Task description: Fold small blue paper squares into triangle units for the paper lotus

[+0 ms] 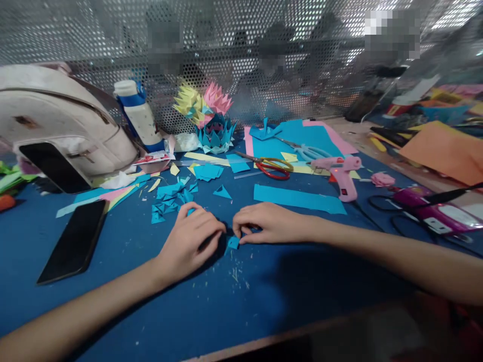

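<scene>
A small folded piece of blue paper (233, 243) lies on the blue tabletop between my hands. My right hand (269, 223) is closed, with thumb and fingertips pinched at the piece's right and upper edge. My left hand (194, 235) is curled just left of it, its fingertips close to the paper; what they hold is hidden. A bit of blue shows past the left knuckles, and I cannot tell whether it is gripped. Beyond the left hand is a pile of folded blue paper pieces (169, 197), with one folded triangle (222, 191) apart from it.
Farther back are a blue paper strip (300, 198), scissors (273, 167), pliers (315, 152), a pink glue gun (341, 173) with its cable, and paper flowers (215, 130). Phones (75, 241), a bottle (139, 115) and a backpack (64, 115) are left; orange paper (447, 153) is right.
</scene>
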Action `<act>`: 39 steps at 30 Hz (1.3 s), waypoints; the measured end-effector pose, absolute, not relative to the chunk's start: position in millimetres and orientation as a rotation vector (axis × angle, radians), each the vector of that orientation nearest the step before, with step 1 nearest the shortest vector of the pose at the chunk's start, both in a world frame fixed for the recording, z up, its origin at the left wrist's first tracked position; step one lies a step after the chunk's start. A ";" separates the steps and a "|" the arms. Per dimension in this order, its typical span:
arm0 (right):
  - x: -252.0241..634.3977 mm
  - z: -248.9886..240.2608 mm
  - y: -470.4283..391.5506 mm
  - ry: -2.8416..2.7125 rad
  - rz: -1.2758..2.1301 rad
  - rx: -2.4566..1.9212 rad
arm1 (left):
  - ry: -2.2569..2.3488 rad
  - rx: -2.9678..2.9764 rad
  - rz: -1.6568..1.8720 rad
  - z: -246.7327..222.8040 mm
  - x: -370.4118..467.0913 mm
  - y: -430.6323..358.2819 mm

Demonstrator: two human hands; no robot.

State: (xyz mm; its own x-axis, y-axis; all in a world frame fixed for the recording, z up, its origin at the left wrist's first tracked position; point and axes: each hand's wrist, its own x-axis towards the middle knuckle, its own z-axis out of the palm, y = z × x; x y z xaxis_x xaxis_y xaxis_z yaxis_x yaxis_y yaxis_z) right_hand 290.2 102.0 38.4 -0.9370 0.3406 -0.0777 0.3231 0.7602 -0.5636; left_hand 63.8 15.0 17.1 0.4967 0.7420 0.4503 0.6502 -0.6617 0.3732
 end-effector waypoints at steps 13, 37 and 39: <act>290.9 44.2 73.1 -2.503 0.954 -0.754 | 1.364 2.249 1.052 19.9 57.9 2.7; 239.4 23.3 59.2 -2.174 0.643 -0.521 | 1.488 2.202 1.475 16.8 26.5 -3.2; 241.5 21.6 60.6 -2.191 0.587 -0.503 | 1.471 2.168 1.421 15.0 26.9 -2.8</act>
